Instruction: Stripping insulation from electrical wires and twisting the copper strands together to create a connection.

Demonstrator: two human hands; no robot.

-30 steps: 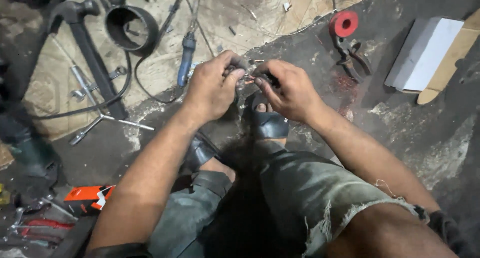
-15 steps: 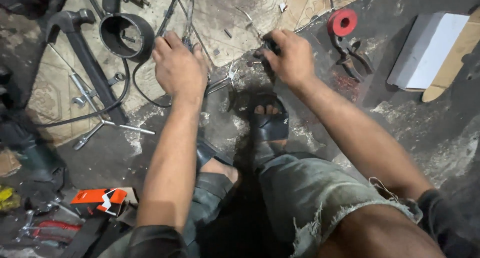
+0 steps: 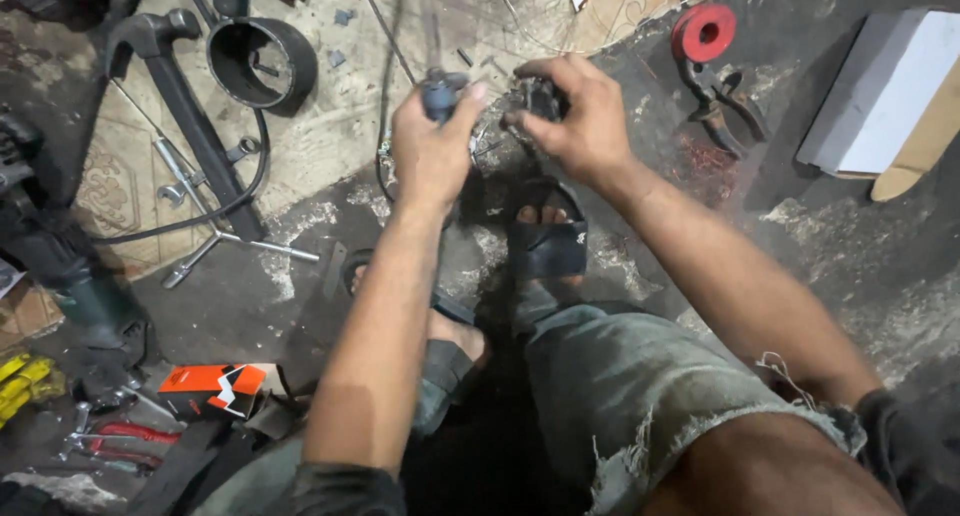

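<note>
Left hand: the left hand [image 3: 432, 146] was closed round the dark blue handle of a screwdriver [image 3: 441, 88], held up far and centre over the floor.
Right hand: the right hand [image 3: 573, 116] pinched a small dark metal part [image 3: 541, 98] between thumb and fingertips, just right of the tool; what the part was could not be told.
Gap: tool and part sat close together; whether they touched could not be made out.
Slip risk: I judged that the tool could skid off so small a pinched piece and jab the right fingers [image 3: 527, 71].
Drop risk: a loosened pinch would likely let the part fall toward the sandalled foot [image 3: 545, 238] below and roll among the scraps.
Clutter: a black cable [image 3: 215, 212] and a cross wrench [image 3: 215, 236] lay left, pliers [image 3: 722, 98] and a red tape roll [image 3: 704, 32] far right.
</note>
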